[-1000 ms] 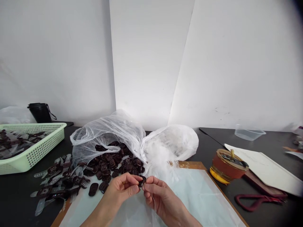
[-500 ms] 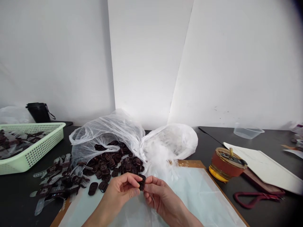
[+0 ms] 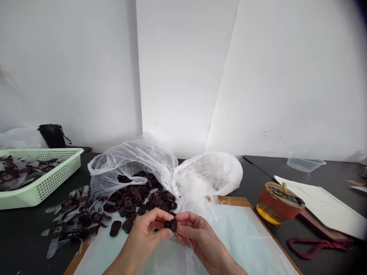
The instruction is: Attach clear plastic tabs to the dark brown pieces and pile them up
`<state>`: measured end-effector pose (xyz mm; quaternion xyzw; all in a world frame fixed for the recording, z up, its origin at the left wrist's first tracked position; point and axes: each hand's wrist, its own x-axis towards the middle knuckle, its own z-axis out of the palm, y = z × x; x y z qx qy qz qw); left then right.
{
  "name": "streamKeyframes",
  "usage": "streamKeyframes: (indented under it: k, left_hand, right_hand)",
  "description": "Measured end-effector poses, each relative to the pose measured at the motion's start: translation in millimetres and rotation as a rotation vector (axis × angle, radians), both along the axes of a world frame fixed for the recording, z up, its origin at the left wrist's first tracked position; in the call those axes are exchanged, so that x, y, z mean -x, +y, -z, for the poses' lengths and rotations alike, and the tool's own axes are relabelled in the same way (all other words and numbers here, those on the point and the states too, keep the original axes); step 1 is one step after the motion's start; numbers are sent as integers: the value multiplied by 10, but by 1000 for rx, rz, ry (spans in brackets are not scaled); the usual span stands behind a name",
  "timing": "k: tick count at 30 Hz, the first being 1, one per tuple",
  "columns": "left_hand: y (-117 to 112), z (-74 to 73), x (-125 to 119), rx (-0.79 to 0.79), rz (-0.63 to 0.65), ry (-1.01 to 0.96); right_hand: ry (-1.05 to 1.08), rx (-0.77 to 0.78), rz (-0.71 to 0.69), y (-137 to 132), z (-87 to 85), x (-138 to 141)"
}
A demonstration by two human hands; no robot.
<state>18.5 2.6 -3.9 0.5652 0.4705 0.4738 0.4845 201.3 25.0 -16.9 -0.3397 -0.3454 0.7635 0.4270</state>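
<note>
A small dark brown plastic buckle piece [image 3: 171, 225] is pinched between my two hands over the covered board. My left hand [image 3: 145, 235] grips its left side with thumb and forefinger. On the other side, the fingers of my right hand [image 3: 197, 235] are closed at the buckle piece's edge. A thin translucent strip [image 3: 189, 244] hangs below the right fingers; its upper end is hidden. Just beyond the hands, loose brown buckle pieces [image 3: 129, 202] spill from a clear plastic bag [image 3: 114, 156]. White translucent strips [image 3: 192, 191] spill from a second bag [image 3: 235, 172].
Brown pieces joined to clear straps [image 3: 71, 221] lie in a heap at left, near a green basket [image 3: 63, 172] of similar ones. A black cup [image 3: 53, 135] stands behind. At right are a tape roll [image 3: 279, 202], red-handled scissors [image 3: 309, 248], a white pad [image 3: 323, 206] and a clear tub [image 3: 305, 163].
The buckle piece has turned slightly between my fingertips, both hands staying close together. The whole view has shifted a little, so the surroundings sit further right.
</note>
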Motion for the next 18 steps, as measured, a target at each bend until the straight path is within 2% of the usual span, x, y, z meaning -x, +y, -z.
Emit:
streamKeyframes:
  k: [6,18]
  left_hand:
    - [4,-7,-10,5,3,3]
    - [-17,-15,9,-9,31,43]
  right_hand:
    - [-43,-31,43,17,18,2]
    - [-41,-41,-52,32,-43,-48]
